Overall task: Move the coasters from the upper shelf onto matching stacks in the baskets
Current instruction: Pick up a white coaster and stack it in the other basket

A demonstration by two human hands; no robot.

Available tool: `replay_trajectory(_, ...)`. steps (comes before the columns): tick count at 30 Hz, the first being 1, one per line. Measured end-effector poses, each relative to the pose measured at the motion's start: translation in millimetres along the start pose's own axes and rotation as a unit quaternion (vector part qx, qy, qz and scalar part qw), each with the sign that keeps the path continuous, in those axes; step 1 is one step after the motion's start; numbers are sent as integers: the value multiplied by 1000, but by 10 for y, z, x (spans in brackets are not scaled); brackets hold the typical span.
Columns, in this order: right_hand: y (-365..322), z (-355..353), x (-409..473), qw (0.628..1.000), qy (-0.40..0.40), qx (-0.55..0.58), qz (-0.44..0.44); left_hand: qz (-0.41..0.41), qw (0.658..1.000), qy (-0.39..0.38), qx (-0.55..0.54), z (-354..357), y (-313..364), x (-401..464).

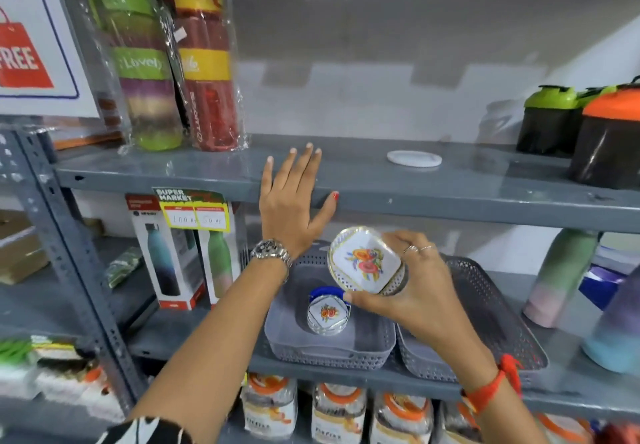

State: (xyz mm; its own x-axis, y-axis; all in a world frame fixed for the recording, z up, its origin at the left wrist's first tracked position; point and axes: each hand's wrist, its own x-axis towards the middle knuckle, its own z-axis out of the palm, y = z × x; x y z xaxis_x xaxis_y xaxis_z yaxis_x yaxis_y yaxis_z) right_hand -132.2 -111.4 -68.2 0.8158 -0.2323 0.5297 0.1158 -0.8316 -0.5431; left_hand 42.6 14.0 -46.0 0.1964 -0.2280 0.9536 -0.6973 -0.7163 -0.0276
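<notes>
The coaster point(363, 263) pinched in the right hand point(412, 291) looks like glossy plastic, white with a printed flower and a thin gilt rim. Below the grip, the stack point(327, 312) has the same shine, lying in a matt grey perforated plastic basket point(332, 350). Above the grip, the upper shelf point(450, 198) is smooth grey painted metal with a dull sheen; a matt white coaster point(414, 158) rests there.

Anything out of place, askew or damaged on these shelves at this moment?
Nothing looks damaged or spilled. One plain white coaster lies alone on the upper shelf, not yet moved. The right hand holds a floral coaster tilted above the left basket, where a matching stack sits.
</notes>
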Motion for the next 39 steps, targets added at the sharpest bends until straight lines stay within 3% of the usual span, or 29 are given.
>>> replay_trajectory(5, 522, 814, 67, 980, -149, -84, 103, -3, 1000, 26, 5, 34, 4, 19)
replay_trajectory(13, 1012, 1883, 136, 948, -219, -108, 202, -3, 999, 47, 15, 106, -20, 9)
replay_trajectory(27, 1304, 2253, 395, 932, -203, -233, 187, 6, 996, 77, 37, 192, -32, 15)
replay_trajectory(39, 1383, 2188, 539, 935, -220, -195, 199, 14, 994, 103, 46, 242, -49, 33)
